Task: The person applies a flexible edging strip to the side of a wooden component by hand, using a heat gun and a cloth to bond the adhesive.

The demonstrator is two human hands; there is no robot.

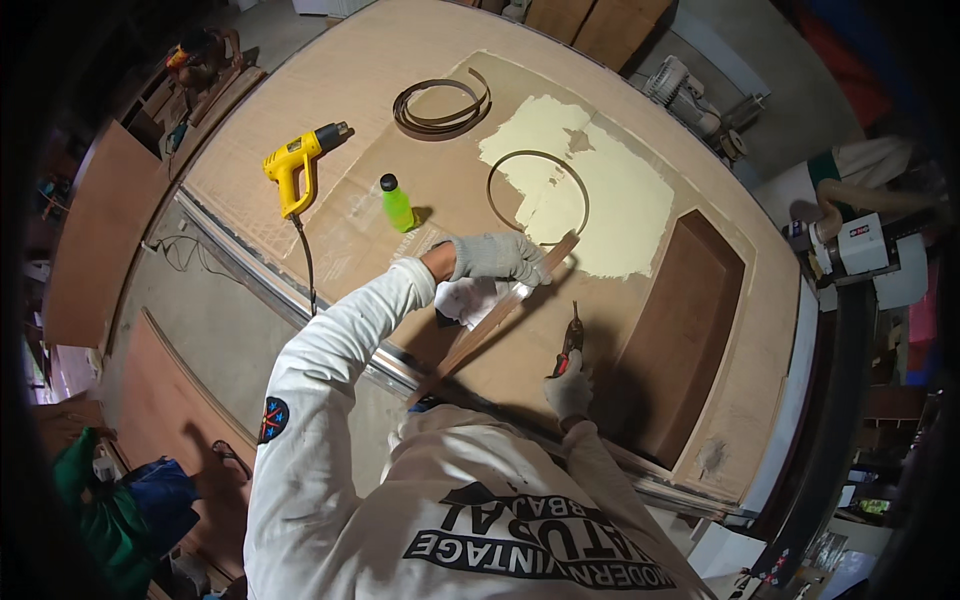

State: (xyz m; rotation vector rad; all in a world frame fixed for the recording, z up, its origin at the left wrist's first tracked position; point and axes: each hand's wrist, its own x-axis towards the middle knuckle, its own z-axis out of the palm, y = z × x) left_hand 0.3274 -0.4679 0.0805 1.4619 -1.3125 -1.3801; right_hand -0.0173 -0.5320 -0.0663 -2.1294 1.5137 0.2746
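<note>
My left hand [500, 257], in a grey knit glove, is closed on the far end of a brown wooden strip [482, 332]. That strip slants down toward my body at the table edge. In my gloved right hand [570, 390] is a red-handled hand tool [572, 340] with a dark body and slim tip pointing away from me. The tool is apart from the strip. Something white and crumpled [468, 300] shows under my left wrist. A thin ring of brown edging band [588, 205] lies just beyond my left hand, partly over a cream-coloured patch [625, 220].
On the wide table [370, 40] rest a yellow heat gun [290, 170] with its cord, a green bottle [397, 205] and a coiled brown band [440, 125]. A brown trapezoid wooden piece [680, 340] lies at right. Other people [200, 60] are at the left.
</note>
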